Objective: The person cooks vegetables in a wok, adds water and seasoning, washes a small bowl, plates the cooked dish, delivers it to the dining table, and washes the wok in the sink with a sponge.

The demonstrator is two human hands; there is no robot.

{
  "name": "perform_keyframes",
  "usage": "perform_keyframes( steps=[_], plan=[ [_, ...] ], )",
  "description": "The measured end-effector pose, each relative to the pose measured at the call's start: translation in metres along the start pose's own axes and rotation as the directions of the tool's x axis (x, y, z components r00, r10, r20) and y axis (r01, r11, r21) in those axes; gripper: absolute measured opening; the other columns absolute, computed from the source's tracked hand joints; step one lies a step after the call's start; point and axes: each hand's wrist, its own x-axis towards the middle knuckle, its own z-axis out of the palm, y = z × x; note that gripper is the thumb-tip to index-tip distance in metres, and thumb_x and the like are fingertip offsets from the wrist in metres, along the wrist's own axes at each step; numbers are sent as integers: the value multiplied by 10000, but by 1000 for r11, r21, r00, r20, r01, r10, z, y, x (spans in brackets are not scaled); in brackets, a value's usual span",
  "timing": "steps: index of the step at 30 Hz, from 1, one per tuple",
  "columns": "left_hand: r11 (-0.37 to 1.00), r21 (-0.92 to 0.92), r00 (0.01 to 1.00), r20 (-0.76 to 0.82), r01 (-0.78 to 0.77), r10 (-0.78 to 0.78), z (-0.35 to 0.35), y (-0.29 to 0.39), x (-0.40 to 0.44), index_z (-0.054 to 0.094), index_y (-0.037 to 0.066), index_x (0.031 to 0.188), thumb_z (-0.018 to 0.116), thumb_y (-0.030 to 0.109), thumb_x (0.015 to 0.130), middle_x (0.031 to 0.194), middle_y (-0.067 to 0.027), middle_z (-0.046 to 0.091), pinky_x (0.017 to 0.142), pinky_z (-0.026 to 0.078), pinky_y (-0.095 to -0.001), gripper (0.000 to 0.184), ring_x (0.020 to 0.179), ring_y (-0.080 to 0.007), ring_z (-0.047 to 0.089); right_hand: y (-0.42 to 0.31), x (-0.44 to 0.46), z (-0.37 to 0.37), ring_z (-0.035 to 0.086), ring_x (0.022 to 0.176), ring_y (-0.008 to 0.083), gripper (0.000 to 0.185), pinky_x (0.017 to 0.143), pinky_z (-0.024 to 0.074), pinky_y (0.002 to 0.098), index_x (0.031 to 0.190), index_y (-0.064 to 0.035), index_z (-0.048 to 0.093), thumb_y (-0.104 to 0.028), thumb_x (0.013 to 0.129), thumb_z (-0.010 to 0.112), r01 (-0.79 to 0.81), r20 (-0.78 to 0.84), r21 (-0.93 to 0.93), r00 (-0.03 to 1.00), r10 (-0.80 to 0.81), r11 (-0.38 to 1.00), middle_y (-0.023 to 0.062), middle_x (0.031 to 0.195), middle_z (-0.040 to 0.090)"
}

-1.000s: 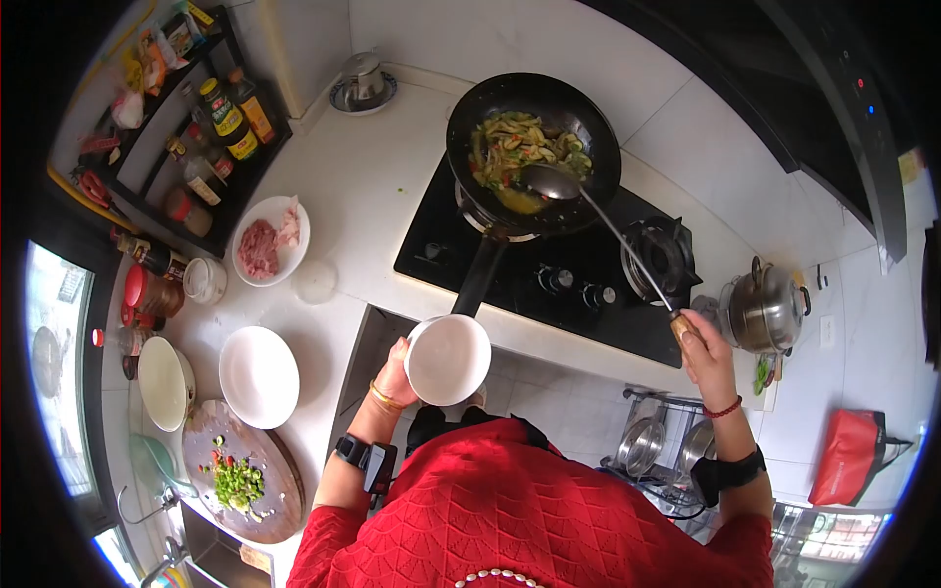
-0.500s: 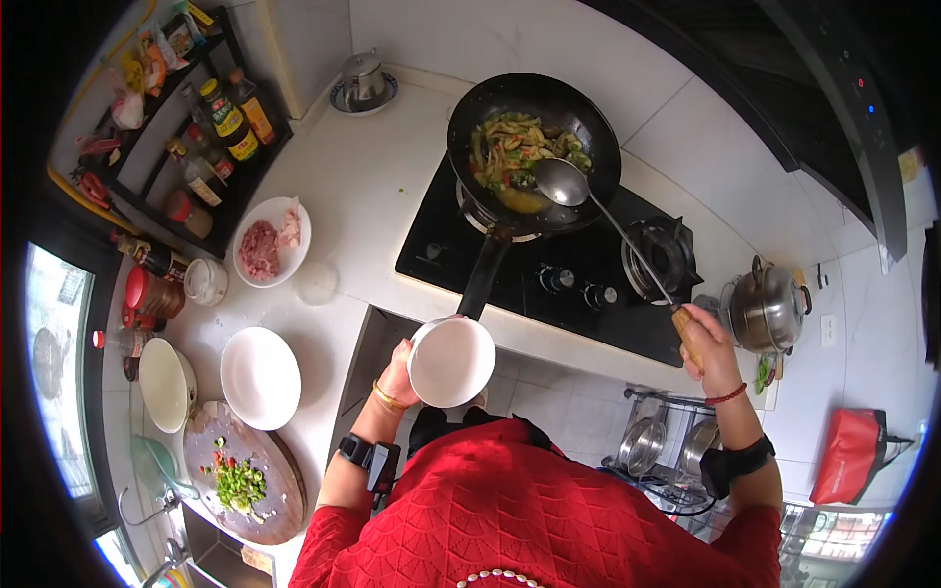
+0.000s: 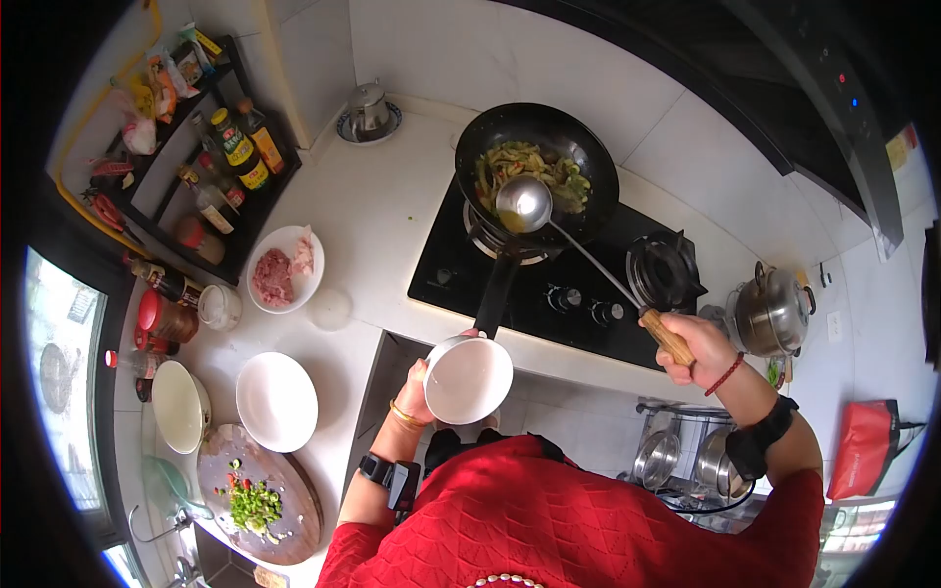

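My left hand (image 3: pixel 415 394) grips a white bowl (image 3: pixel 470 380), its open side facing the camera, beside the end of the wok handle (image 3: pixel 498 292). In my right hand (image 3: pixel 702 351) is the wooden handle of a metal ladle (image 3: pixel 596 263). The ladle's round head lies over the near left part of the black wok (image 3: pixel 598 218). Sliced green and yellow vegetables (image 3: pixel 564 178) are in the wok, partly covered by the ladle.
Left on the counter are a plate of raw meat (image 3: pixel 274 276), an empty white bowl (image 3: pixel 277 402), a cream bowl (image 3: pixel 181 407) and a cutting board (image 3: pixel 299 490) with chopped peppers. A steel pot (image 3: pixel 772 312) stands right of the stove (image 3: pixel 451 279).
The ladle head has moved left and nearer within the wok, and my right hand has shifted left. The whole view has tilted slightly; the bowl appears further right and lower.
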Motion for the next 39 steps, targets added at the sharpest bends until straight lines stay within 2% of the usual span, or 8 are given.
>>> perform_keyframes(
  steps=[3, 7, 10, 14, 17, 28, 36, 39],
  plan=[
    [1000, 4, 999, -22, -25, 26, 11, 6, 1, 248, 57, 1337, 442, 701, 670, 1254, -135, 429, 910, 404, -431, 947, 1103, -293, 474, 0, 21, -13, 343, 361, 84, 382, 351, 288, 220, 1160, -118, 467, -374, 913, 327, -181, 345, 332, 937, 59, 926, 33, 597, 459],
    [999, -32, 996, -79, -41, 38, 14, 17, 3, 289, 70, 1322, 373, 680, 738, 1264, -133, 425, 923, 391, -439, 848, 1116, -298, 464, 5, 21, 1, 339, 372, 56, 396, 353, 291, 191, 1144, -82, 472, -382, 909, 360, -157, 441, 463, 895, -73, 872, 0, 605, 434],
    [990, -52, 984, -133, -128, 120, 25, 29, -6, 328, 68, 1297, 197, 573, 863, 1266, -111, 428, 945, 376, -411, 679, 1144, -279, 440, 10, 18, 0, 332, 370, 52, 362, 351, 286, 184, 1171, -78, 454, -308, 901, 382, -105, 423, 489, 897, -129, 866, -2, 611, 436],
    [982, -75, 952, -271, -172, 146, 43, 49, -20, 338, 124, 1298, 128, 649, 827, 1274, -84, 422, 970, 339, -433, 736, 1168, -282, 412, 11, 5, -3, 329, 346, 42, 413, 312, 276, 180, 1245, -49, 372, -229, 874, 390, -23, 368, 516, 909, -198, 856, 1, 593, 436],
    [948, -217, 942, -291, -233, 165, 67, 73, -19, 365, 144, 1277, 209, 629, 838, 1258, -73, 435, 941, 367, -424, 672, 1154, -273, 422, 12, -8, -12, 327, 363, 62, 363, 346, 285, 188, 1200, -78, 433, -231, 873, 410, -6, 403, 545, 879, -256, 839, 4, 604, 439],
    [977, -98, 972, -165, -187, 169, 74, 112, 103, 354, 202, 1269, 280, 672, 800, 1288, -65, 394, 967, 290, -495, 668, 1195, -291, 364, 23, -68, -20, 324, 310, 107, 479, 279, 249, 237, 1292, -31, 294, -155, 837, 377, 130, 393, 583, 818, -419, 802, 86, 594, 444],
    [979, -65, 976, -117, -192, 184, 104, 103, 167, 325, 180, 1284, 214, 698, 790, 1293, -80, 381, 963, 315, -444, 724, 1187, -291, 371, 37, -96, -12, 406, 406, 115, 525, 373, 362, 236, 1261, -14, 328, -20, 758, 481, 339, 250, 360, 862, -441, 869, 81, 635, 472],
    [977, -62, 978, -68, -202, 198, 113, 104, 178, 309, 168, 1295, 198, 704, 787, 1305, -81, 365, 967, 314, -434, 747, 1194, -289, 363, 47, -97, -11, 418, 417, 98, 562, 395, 358, 222, 1275, -1, 306, -15, 752, 511, 512, 109, 91, 848, -519, 854, 76, 670, 497]
  ],
)
